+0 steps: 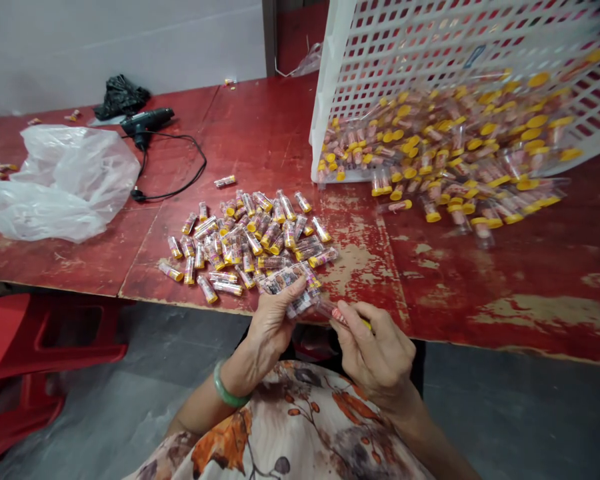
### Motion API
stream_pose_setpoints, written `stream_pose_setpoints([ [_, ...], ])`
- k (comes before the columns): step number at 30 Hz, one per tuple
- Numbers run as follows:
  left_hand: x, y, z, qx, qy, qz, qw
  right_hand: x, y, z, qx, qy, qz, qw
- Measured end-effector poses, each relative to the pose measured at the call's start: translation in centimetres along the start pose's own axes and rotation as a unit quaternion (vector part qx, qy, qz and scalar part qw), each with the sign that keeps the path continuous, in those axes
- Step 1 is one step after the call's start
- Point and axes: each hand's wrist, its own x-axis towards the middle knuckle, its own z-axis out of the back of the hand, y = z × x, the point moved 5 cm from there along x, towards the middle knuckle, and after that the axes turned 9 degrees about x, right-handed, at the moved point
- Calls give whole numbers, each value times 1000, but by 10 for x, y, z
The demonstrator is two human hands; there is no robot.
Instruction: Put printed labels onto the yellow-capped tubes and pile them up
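Observation:
In the head view, my left hand (274, 325) is closed on a stack of printed plastic sleeves (283, 279), thumb pressed on top. My right hand (377, 350) pinches a small clear tube (331, 309) with reddish contents; a bit of its yellow cap shows by the fingers. The tube's far end meets the sleeves' near edge, and I cannot tell whether it is inside one. Just beyond my left hand lies a loose pile of sleeved tubes (240, 243) with yellow caps, on the red table (260, 137).
At the right, a white plastic crate (325, 87) lies tipped, with many unsleeved yellow-capped tubes (445, 153) spilling out. A black heat gun (147, 122) with a cord, a clear plastic bag (67, 180) and a black bag (123, 97) are at the left. A red stool (10, 337) stands below.

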Motion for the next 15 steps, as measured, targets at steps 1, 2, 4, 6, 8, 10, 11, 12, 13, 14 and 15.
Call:
stream_pose_setpoints([
  [1,-1,0,0,1,-2,-7,1000,1,2,0,-16,1,3,1000],
  [2,-1,-1,-1,4,-4,-16,1000,2,3,0,-29,1,7,1000],
  [4,-3,-1,-1,12,-11,-31,999,4,6,1,-39,-9,10,999],
  [6,-4,0,0,23,-18,-40,999,4,7,2,-17,-26,3,1000],
  [8,-4,2,2,36,-22,-44,998,3,6,0,13,-37,-8,999],
  [10,-2,3,4,49,-28,-49,997,2,6,-4,24,-32,-6,999],
  [11,-1,4,5,54,-28,-50,997,1,6,-7,19,-27,2,999],
  [12,0,6,6,58,-26,-50,997,1,7,-10,10,-24,15,1000],
  [13,1,7,7,63,-19,-46,997,1,8,-13,0,-22,30,999],
  [14,1,9,6,68,-9,-40,997,2,9,-15,-7,-20,41,999],
  [15,2,10,6,72,2,-35,997,3,9,-17,-11,-18,49,999],
])
